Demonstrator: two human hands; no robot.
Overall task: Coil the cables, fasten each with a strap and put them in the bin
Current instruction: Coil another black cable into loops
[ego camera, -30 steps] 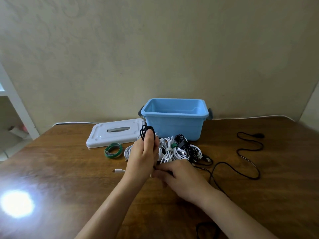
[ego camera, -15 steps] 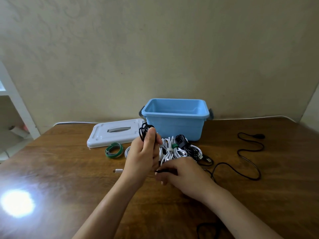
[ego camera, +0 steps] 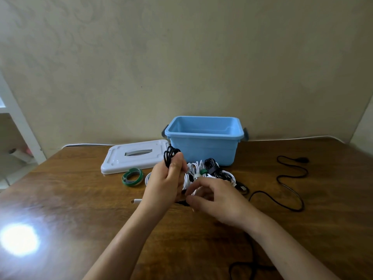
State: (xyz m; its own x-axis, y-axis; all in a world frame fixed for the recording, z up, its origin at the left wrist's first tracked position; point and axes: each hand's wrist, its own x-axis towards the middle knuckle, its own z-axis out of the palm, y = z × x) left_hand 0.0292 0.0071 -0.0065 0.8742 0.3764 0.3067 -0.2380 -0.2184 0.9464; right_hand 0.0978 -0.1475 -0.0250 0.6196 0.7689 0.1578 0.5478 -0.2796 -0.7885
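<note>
On the desk [ego camera: 70, 199] I see the white lid [ego camera: 135, 158] at ten o'clock, with the green strap roll [ego camera: 132, 177] just in front of it. My left hand [ego camera: 165, 184] grips the coiled black cable [ego camera: 170, 156] upright. My right hand [ego camera: 214, 201] pinches its loose end, in front of the cable pile [ego camera: 210, 172] and blue bin [ego camera: 203, 138] at twelve.

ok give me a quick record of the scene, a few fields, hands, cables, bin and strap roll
left hand: grips black cable coil, held upright
right hand: pinches the black cable's loose end
bin: blue, open, looks empty
lid: flat, left of bin
strap roll: green, on table
cable pile: white and black, before bin
</note>
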